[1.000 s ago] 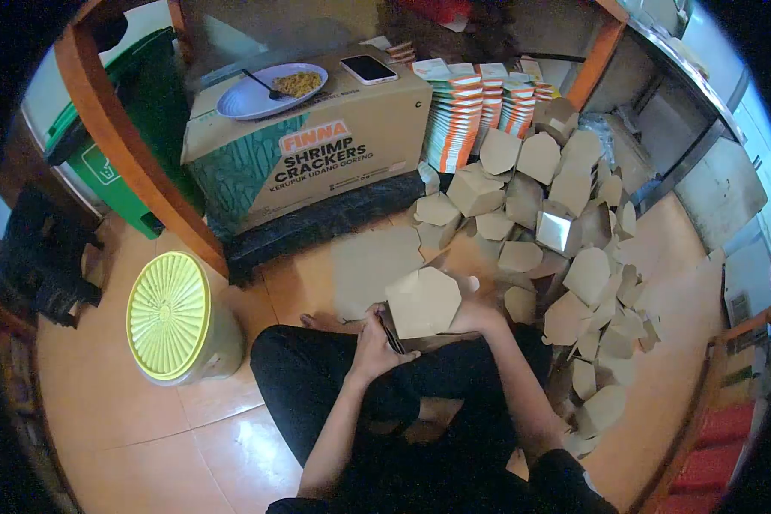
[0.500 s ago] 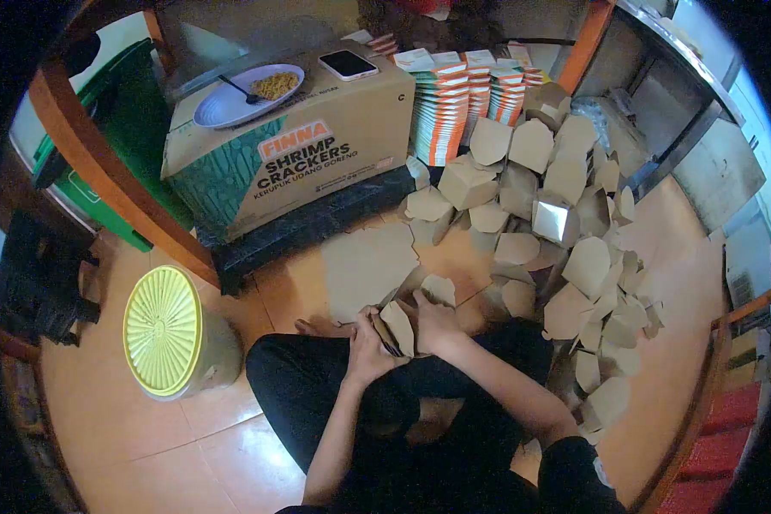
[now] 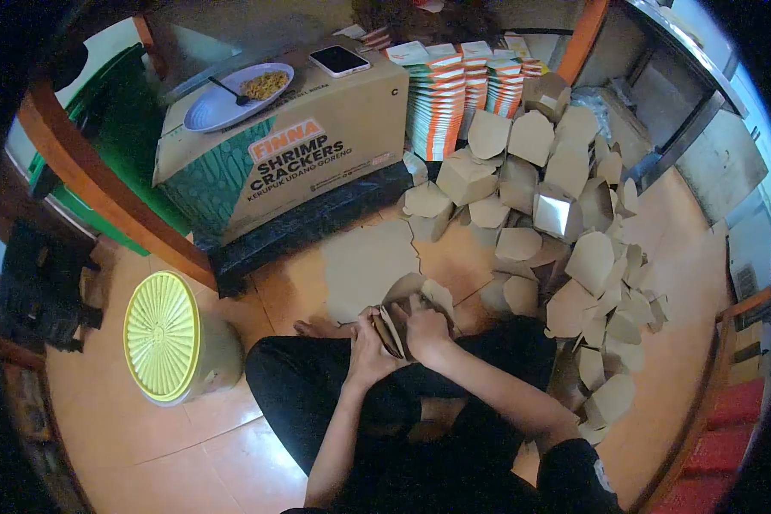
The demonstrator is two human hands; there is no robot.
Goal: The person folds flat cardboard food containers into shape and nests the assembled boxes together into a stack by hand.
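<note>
Above my lap, a brown paper food box (image 3: 438, 296) with flaps standing out is between my two hands. My left hand (image 3: 369, 351) grips its near left side, fingers wrapped around the edge. My right hand (image 3: 427, 331) is on the right side of the box, fingers bent against its panel with the index finger toward the inside. The lower part of the box is hidden by my hands. Beyond it a flat piece of brown cardboard (image 3: 364, 267) lies on the floor.
Many folded paper boxes (image 3: 515, 244) are heaped at the right. Behind them stand stacks of flat printed cartons (image 3: 437, 107). A shrimp crackers carton (image 3: 291, 167) carries a plate (image 3: 206, 116) of food and a phone (image 3: 339, 60). A yellow-lidded tub (image 3: 161, 338) stands left.
My right hand has turned slightly, and the panel between my hands is pressed narrower, more edge-on. My left hand keeps its grip. The whole view has shifted a little.
</note>
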